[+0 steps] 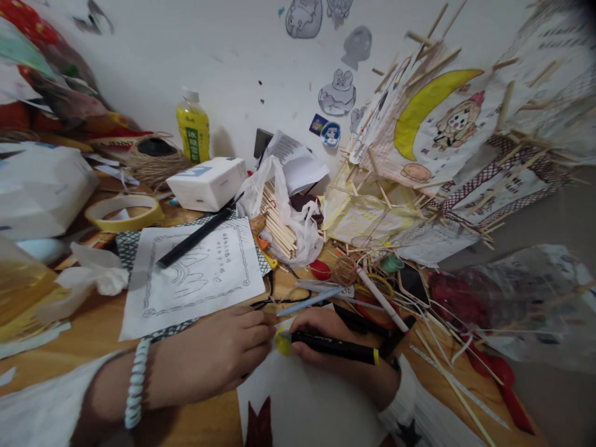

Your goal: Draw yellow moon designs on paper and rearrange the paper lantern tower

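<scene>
A black marker (335, 348) with a yellow end is gripped in my right hand (321, 329). Its tip meets a yellow patch (282, 341) on a white sheet of paper (311, 403). Lower on the same sheet there is a dark red shape (259, 422). My left hand (237, 344), with a beaded bracelet (136, 382) at the wrist, rests at the sheet's left edge beside the yellow patch. Its fingers are curled closed, and whatever may be under them is hidden. A light blue pen (310, 302) lies just beyond both hands.
A drawn sheet (200, 273) bears a long black stick (195, 237). Behind stand a white box (207, 183), a drink bottle (193, 127), twine (158, 164) and tape (123, 213). A bag of wooden sticks (279, 223) sits mid-table. Stick-framed paper lanterns (437, 130) crowd the right.
</scene>
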Motion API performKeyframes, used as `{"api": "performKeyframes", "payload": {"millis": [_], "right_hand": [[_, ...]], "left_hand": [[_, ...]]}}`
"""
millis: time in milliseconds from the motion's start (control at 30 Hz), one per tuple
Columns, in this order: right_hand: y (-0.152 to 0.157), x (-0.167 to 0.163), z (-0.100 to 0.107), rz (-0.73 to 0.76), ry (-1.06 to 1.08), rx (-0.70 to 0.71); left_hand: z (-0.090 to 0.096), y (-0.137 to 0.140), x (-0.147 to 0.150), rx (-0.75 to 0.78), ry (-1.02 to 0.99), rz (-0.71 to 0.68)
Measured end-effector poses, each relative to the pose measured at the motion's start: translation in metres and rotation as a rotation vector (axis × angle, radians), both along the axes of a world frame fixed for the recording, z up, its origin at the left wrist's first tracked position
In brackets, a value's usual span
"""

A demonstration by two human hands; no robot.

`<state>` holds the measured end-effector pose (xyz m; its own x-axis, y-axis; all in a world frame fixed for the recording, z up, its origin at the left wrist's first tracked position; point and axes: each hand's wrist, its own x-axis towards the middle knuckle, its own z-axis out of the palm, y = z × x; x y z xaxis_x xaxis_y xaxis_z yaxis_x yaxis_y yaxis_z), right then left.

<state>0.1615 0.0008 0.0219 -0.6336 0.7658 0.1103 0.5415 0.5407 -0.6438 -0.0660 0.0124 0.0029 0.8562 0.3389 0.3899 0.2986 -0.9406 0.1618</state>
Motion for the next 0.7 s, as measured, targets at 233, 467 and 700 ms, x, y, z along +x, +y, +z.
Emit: {"api": "performKeyframes", "payload": {"millis": [233, 467, 700], "right_hand": [[-0.001, -0.002, 0.002, -0.037, 0.012, -0.022], [0.003, -0.002, -0.006, -0.031, 0.085, 0.071], [0.000, -0.001, -0.005, -0.079, 0.065, 0.063]], "left_hand": [[0.001, 0.000, 0.000, -0.039, -0.006, -0.040], [0.002, 0.001, 0.000, -0.040, -0.008, -0.050], [0.000, 0.000, 0.000, 0.008, -0.025, -0.013]]}}
